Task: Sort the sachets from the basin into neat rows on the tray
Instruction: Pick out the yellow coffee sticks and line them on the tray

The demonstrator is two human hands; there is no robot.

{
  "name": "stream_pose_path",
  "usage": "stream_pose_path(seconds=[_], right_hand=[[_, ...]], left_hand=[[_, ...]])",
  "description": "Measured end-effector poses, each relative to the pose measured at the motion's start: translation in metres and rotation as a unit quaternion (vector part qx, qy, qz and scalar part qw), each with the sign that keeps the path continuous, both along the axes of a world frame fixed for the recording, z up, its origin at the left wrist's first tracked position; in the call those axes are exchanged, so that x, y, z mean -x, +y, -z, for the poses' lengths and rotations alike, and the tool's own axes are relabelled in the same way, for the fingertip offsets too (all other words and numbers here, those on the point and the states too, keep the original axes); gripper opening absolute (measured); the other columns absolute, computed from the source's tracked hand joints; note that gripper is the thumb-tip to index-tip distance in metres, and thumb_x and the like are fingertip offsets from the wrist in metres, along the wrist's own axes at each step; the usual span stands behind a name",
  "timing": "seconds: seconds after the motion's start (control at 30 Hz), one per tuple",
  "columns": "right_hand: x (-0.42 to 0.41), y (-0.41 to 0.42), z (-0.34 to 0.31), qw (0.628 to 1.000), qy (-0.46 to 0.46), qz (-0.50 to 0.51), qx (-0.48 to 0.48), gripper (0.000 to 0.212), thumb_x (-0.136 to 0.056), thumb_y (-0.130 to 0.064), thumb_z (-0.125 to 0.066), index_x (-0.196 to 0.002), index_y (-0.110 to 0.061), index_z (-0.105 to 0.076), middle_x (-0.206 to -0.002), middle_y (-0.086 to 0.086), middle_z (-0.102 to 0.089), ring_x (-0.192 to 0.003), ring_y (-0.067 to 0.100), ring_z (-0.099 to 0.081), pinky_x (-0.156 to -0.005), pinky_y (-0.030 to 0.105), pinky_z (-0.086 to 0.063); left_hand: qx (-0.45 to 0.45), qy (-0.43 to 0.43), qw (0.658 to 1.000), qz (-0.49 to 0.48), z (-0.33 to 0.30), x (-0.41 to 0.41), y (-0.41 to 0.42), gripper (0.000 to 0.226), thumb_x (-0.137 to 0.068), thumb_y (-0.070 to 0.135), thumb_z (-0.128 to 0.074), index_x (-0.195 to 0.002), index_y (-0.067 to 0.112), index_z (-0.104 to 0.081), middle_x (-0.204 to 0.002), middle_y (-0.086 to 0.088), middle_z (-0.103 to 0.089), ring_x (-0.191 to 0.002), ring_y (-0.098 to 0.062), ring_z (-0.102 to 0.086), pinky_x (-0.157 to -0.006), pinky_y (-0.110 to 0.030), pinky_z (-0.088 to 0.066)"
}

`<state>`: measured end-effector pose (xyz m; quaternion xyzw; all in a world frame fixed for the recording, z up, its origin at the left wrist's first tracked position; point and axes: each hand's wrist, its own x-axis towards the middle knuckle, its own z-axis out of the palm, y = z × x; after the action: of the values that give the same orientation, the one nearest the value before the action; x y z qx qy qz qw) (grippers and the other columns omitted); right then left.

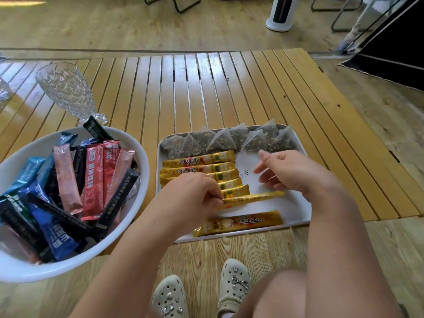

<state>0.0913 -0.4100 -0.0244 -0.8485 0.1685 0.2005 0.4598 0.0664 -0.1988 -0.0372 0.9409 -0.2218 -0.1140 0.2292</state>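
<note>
We are midway through building the gold row on the tray (296, 212): our left hand (195, 191) pinches one end of a gold sachet (252, 198), turned on edge just below the stacked gold sticks (199, 171), while our right hand (291, 173) hovers above the tray with loose fingers, holding nothing. Next, we judge, this sachet wants laying flat and parallel; another gold stick (238, 222) lies skewed at the near rim, and the basin (128, 237) holds many sachets.

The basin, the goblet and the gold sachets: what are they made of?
Basin: likely plastic, smooth glossy white. Goblet: clear glass or acrylic; faceted pattern, see-through. Gold sachets: probably foil-lined film, judging by the metallic sheen.
</note>
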Motion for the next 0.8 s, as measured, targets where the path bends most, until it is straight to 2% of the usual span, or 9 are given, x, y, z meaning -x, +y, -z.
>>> stream_pose_path(seconds=[0.1,0.17,0.3,0.4,0.5,0.57,0.63,0.73,0.8], right_hand=[[-0.001,0.0,-0.003,0.997,-0.003,0.027,-0.069,0.065,-0.099,-0.056,-0.027,-0.085,-0.01,-0.072,-0.085,0.011,-0.074,-0.079,0.022,-0.069,-0.069,0.028,-0.051],[-0.001,-0.001,-0.005,0.99,-0.017,0.04,-0.133,0.068,-0.094,-0.062,-0.028,-0.083,-0.01,-0.071,-0.083,0.011,-0.075,-0.079,0.023,-0.07,-0.069,0.029,-0.052],[0.001,0.004,-0.012,0.968,-0.062,0.011,-0.241,0.05,-0.076,-0.059,-0.053,-0.087,-0.014,-0.07,-0.081,0.006,-0.073,-0.074,0.019,-0.068,-0.061,0.023,-0.049],[0.0,0.018,-0.015,0.954,-0.08,-0.01,-0.29,0.033,-0.067,-0.043,-0.068,-0.089,-0.019,-0.071,-0.081,0.002,-0.073,-0.071,0.015,-0.065,-0.057,0.018,-0.048],[-0.001,0.033,-0.014,0.96,-0.07,-0.039,-0.269,0.027,-0.067,-0.039,-0.07,-0.087,-0.021,-0.072,-0.082,-0.001,-0.074,-0.068,0.01,-0.064,-0.063,0.023,-0.046],[-0.002,0.04,-0.012,0.966,-0.077,-0.033,-0.244,0.022,-0.071,-0.037,-0.071,-0.085,-0.021,-0.071,-0.08,-0.002,-0.074,-0.069,0.008,-0.064,-0.07,0.028,-0.045],[-0.003,0.043,-0.013,0.966,-0.1,-0.013,-0.237,0.013,-0.079,-0.031,-0.071,-0.083,-0.02,-0.07,-0.076,-0.004,-0.073,-0.068,0.007,-0.064,-0.069,0.028,-0.044],[-0.003,0.044,-0.012,0.966,-0.12,0.01,-0.231,0.01,-0.084,-0.028,-0.069,-0.08,-0.019,-0.069,-0.066,-0.008,-0.071,-0.059,0.0,-0.061,-0.065,0.025,-0.041],[-0.003,0.045,-0.012,0.964,-0.113,0.016,-0.241,0.011,-0.084,-0.028,-0.068,-0.083,-0.017,-0.069,-0.065,-0.008,-0.07,-0.056,-0.002,-0.06,-0.062,0.023,-0.04]], left_hand=[[0.071,0.044,0.995,-0.047,-0.002,-0.005,0.011,0.007,-0.087,0.028,-0.069,-0.088,0.028,-0.075,-0.079,0.018,-0.067,-0.075,0.003,-0.059,-0.067,-0.012,-0.043],[0.156,0.096,0.978,-0.1,-0.006,-0.008,0.017,0.006,-0.086,0.025,-0.071,-0.088,0.024,-0.077,-0.076,0.011,-0.072,-0.071,0.003,-0.063,-0.067,-0.012,-0.047],[0.317,0.207,0.904,-0.2,-0.014,-0.012,0.025,0.009,-0.086,0.018,-0.068,-0.091,0.017,-0.076,-0.082,0.001,-0.076,-0.078,-0.01,-0.069,-0.08,-0.026,-0.054],[0.355,0.275,0.867,-0.217,-0.017,-0.014,0.026,0.012,-0.086,0.017,-0.066,-0.092,0.013,-0.075,-0.088,-0.008,-0.076,-0.084,-0.017,-0.068,-0.086,-0.031,-0.054],[0.371,0.308,0.847,-0.223,-0.017,-0.012,0.021,0.011,-0.087,0.015,-0.065,-0.09,0.011,-0.074,-0.086,-0.007,-0.075,-0.084,-0.017,-0.068,-0.081,-0.025,-0.057],[0.373,0.308,0.844,-0.23,-0.017,-0.012,0.018,0.013,-0.088,0.018,-0.064,-0.091,0.012,-0.075,-0.087,-0.009,-0.075,-0.086,-0.019,-0.067,-0.087,-0.031,-0.055],[0.366,0.298,0.853,-0.221,-0.018,-0.012,0.016,0.023,-0.084,0.033,-0.065,-0.094,0.016,-0.076,-0.094,-0.014,-0.074,-0.086,-0.019,-0.064,-0.092,-0.038,-0.052],[0.339,0.267,0.879,-0.204,-0.021,-0.011,0.016,0.037,-0.066,0.045,-0.068,-0.095,0.023,-0.075,-0.085,0.002,-0.076,-0.076,-0.004,-0.066,-0.074,-0.023,-0.05],[0.332,0.253,0.884,-0.208,-0.02,-0.011,0.017,0.024,-0.072,0.037,-0.07,-0.093,0.024,-0.074,-0.084,0.002,-0.076,-0.075,-0.005,-0.067,-0.072,-0.025,-0.053]])
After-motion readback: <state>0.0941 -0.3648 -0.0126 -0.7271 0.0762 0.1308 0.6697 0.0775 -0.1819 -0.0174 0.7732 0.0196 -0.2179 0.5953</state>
